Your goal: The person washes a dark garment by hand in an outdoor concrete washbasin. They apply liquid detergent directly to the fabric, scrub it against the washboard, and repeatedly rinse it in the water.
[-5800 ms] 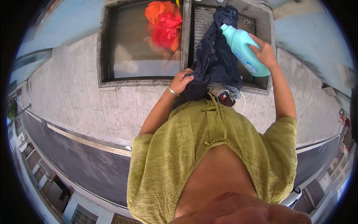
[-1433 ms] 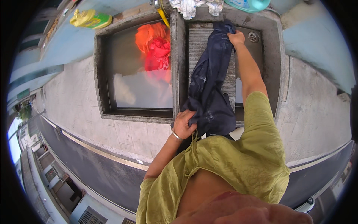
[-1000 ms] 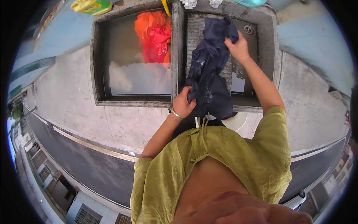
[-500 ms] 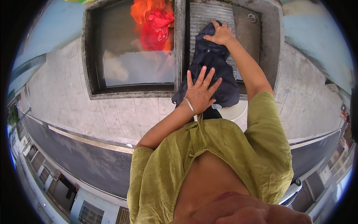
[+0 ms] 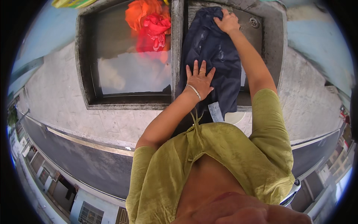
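A wet navy-blue garment (image 5: 223,71) lies spread lengthwise over the ridged washboard slab in the right basin, with whitish suds streaks on it. A pale tag (image 5: 216,112) shows at its near end, which hangs over the basin's front edge. My left hand (image 5: 200,81) rests flat on the cloth's near half, fingers spread, a bracelet at the wrist. At the far right corner of the cloth, my right hand (image 5: 228,23) has its thumb and fingers closed on the edge; its fingertips are partly hard to make out.
Left of the divider (image 5: 177,48), a water-filled basin (image 5: 125,101) holds orange cloth (image 5: 140,16) and red cloth (image 5: 156,28). A drain (image 5: 254,22) sits in the right basin's far floor. A yellow package (image 5: 72,3) lies beyond the left corner. Part of a white round container (image 5: 235,117) shows below the front edge.
The bunched garment is now spread out wider and farther away, and its tag shows. My right hand has moved farther out with the cloth's end. My left hand has shifted slightly forward.
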Motion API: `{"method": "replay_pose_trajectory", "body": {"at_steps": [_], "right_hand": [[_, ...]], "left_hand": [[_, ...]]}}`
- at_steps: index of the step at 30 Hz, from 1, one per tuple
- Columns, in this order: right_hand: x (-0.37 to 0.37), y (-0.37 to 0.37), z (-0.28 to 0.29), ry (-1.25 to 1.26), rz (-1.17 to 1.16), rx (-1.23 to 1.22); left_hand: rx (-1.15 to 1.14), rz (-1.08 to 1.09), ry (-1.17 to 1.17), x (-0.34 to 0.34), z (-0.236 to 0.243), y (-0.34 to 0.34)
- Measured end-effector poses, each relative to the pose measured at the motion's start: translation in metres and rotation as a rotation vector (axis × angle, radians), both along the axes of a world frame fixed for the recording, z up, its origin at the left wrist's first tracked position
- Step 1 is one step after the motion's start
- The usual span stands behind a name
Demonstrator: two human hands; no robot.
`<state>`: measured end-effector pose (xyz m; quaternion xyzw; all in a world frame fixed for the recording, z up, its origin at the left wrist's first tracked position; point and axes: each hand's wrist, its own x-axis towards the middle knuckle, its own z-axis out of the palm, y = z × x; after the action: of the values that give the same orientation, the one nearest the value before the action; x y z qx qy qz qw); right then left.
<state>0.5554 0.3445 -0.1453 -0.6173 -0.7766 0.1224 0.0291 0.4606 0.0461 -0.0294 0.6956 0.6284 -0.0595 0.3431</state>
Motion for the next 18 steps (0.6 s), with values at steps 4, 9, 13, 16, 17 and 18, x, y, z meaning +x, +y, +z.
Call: {"method": "replay_pose_trajectory", "body": {"at_steps": [4,9,13,16,17,18], "right_hand": [[-0.013,-0.025,0.015,-0.043,0.042,0.022],[0.026,-0.004,0.012,0.141,0.228,-0.068],[0.044,-0.160,0.102,0.412,0.483,0.019],[0.045,-0.225,0.091,0.296,0.467,0.052],[0.038,-0.210,0.072,0.349,0.453,0.092],[0.026,-0.180,0.056,0.248,0.409,0.125]], "left_hand": [[0.101,-0.016,-0.095,0.017,0.011,0.003],[-0.164,0.037,0.004,0.029,0.000,0.008],[-0.214,0.040,0.058,0.029,-0.011,-0.006],[-0.333,-0.012,0.016,0.025,-0.009,-0.002],[-0.288,0.031,0.011,0.027,-0.006,-0.002],[-0.252,0.053,0.007,0.028,-0.006,-0.004]]}}
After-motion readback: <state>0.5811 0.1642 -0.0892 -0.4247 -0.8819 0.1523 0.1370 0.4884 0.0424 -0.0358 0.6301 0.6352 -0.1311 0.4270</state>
